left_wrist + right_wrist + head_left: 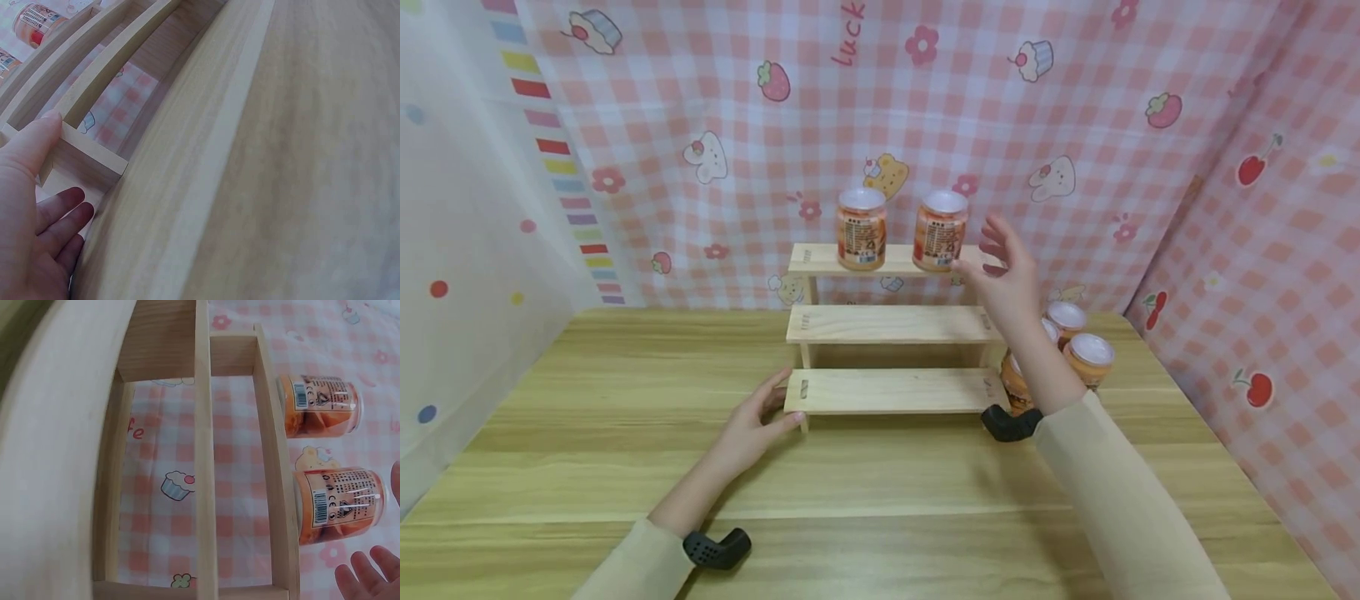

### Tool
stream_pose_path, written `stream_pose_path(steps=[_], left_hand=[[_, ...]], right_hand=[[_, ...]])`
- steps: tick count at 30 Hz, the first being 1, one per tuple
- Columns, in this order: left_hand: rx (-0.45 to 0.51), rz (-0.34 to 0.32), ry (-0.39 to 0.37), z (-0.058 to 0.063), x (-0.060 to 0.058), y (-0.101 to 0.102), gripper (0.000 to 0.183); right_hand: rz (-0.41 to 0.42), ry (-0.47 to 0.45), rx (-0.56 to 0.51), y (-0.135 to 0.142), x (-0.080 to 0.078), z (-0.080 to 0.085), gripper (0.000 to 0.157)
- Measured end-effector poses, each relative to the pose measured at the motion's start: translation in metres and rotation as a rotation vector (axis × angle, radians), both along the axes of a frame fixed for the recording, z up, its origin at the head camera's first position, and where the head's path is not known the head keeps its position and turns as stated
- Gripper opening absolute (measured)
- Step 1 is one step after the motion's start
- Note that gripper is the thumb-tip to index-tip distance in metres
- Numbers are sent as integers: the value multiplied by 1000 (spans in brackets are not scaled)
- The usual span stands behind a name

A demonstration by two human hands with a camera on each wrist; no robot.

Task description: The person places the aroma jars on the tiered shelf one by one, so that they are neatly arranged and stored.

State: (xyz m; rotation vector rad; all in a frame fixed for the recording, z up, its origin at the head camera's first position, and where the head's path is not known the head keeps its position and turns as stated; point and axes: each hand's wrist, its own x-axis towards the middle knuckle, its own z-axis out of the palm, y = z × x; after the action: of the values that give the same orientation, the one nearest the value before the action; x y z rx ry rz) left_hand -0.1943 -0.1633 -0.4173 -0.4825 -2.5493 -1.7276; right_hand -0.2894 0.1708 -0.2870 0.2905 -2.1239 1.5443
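jars with orange filling stand closest to the right hand (1011, 283) in the head view. that hand is released, fingers spread and curved, just right of the near jar (940, 231), which stands upright on the top tier (898, 260) of a wooden shelf (895, 323). the far jar (862, 229) stands upright to this hand's left, beyond the near one. more jars (1088, 358) stand on the counter (625, 450) below the right hand, partly hidden by the forearm. the left hand (752, 429) grips the end of the lowest tier (895, 392) just right of it.

in the left wrist view the left thumb presses on the tier's corner, while three fingers hang loose outside the end. the shelf looks stiff but light, so a bump would probably slide it; holding that end seems sensible.

in the right wrist view the visible fingertips sit apart from the near jar, around its lid end. it looks smooth, rigid and fairly heavy for its bulk, and could slip; glass or plastic, i cannot tell. the best hold is likely round mid-body, thumb opposite fingers, rather than by the lid.
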Motion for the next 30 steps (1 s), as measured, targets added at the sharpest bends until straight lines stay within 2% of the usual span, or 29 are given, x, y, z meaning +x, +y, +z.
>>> stream_pose_path(steps=[6,9,13,17,24,30], left_hand=[[-2,1,-12,-1,-1,0,69],[-9,5,-11,-2,-1,0,69],[-8,11,-3,-18,-10,-4,71],[-1,13,8,-33,-19,-9,73],[0,7,16,-32,-20,-10,75],[-3,13,9,-31,-18,-10,75]], right_hand=[[-34,48,4,11,23,-16,70],[-43,53,9,12,43,-14,66],[-50,60,-3,21,55,-22,63],[-84,59,1,40,54,-38,65],[-174,38,34,69,63,-54,60],[-211,-1,47,96,68,-69,60]])
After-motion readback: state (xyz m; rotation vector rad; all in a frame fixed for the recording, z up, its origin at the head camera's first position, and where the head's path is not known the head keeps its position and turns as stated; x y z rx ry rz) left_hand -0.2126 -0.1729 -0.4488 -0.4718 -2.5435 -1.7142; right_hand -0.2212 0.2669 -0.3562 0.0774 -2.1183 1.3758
